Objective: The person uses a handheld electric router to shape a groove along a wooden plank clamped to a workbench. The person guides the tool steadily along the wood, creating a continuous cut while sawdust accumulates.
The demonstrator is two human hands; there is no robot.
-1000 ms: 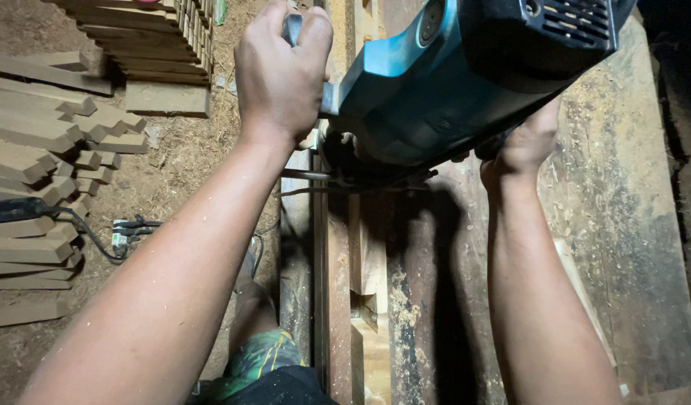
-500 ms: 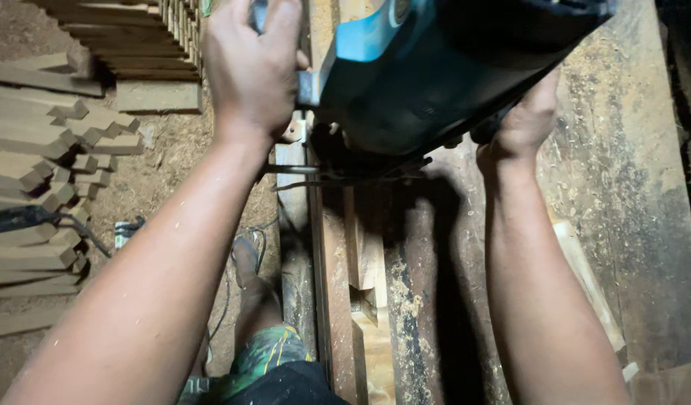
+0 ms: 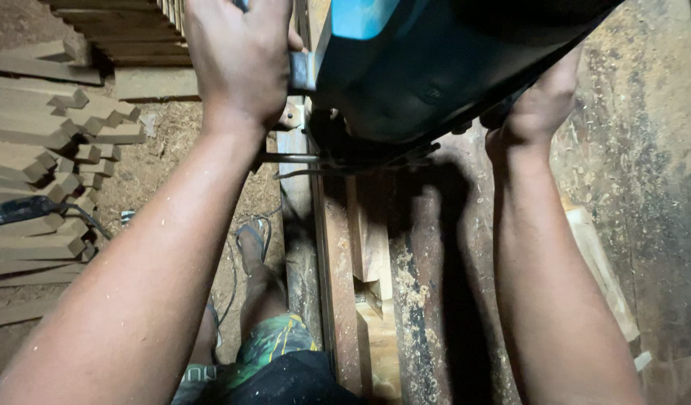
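Observation:
A large teal and black power tool fills the top middle of the view, resting over a long wooden beam on the workbench. My left hand is closed around a grey metal handle on the tool's left side. My right hand reaches under the tool's right side and grips it there, fingers partly hidden by the housing. A rectangular notch is cut into the beam below the tool.
Stacks of cut wooden pieces lie on the sawdust floor at left, with a dark hand tool and cable. More slats stand at top left. My sandalled foot is beside the bench. The worn bench top spreads right.
The power tool and both hands have moved up and away along the beam, so the tool now sits higher in the view. More of the beam shows below it.

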